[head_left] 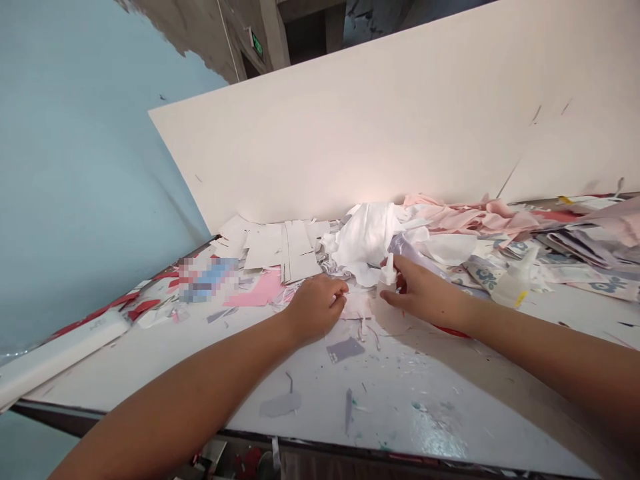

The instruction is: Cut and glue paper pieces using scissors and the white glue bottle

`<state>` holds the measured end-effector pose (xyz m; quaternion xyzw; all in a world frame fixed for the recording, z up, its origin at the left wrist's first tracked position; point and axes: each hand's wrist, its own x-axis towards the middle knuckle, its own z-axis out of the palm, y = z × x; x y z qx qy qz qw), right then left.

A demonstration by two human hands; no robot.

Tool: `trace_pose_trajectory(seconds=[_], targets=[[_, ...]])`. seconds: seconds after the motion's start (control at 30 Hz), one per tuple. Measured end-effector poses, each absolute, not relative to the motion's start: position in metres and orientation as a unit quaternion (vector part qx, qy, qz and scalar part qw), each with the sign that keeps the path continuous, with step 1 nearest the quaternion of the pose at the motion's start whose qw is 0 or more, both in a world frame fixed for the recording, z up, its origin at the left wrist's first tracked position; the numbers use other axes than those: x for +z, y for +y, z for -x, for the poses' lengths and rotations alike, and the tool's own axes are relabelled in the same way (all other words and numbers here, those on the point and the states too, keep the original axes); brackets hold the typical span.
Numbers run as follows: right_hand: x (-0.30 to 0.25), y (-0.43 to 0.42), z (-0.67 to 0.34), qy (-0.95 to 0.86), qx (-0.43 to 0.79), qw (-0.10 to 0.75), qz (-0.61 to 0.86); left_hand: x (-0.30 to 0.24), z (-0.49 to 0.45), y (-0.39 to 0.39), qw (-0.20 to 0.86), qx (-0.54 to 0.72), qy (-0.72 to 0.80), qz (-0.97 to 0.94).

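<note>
My right hand (417,290) has its thumb and fingers around a small translucent squeeze bottle (388,272) with a pointed nozzle, held upright. To the left, my left hand (315,308) is closed, its fingers curled in low over the tabletop. Whatever may be inside those fingers is hidden. Pale fabric scraps (356,305) lie between my two hands. Just behind them rises a heap of white cloth (367,233), with a lilac piece (407,250) beside the right hand.
White card pieces (295,250) and pink paper (260,290) lie left of the heap. At right are pink fabric (465,220), patterned cloth and another squeeze bottle (517,280). A tall white board (375,133) closes off the back. Scraps dot the table (350,407); its front edge is near.
</note>
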<state>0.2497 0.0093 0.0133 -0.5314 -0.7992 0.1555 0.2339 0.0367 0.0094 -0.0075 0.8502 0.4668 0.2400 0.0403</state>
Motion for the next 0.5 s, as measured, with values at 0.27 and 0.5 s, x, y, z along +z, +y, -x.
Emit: trace_pose_trajectory(seconds=[0.27,0.5], targets=[[0.014,0.002,-0.253,-0.815,0.137,0.212,0.522,0.001,-0.037,-0.001,0.113,0.276,0.458,-0.837],[0.013,0.001,-0.258,-0.804,0.140,0.262,0.516,0.005,-0.034,-0.005,0.221,0.353,0.453,-0.788]])
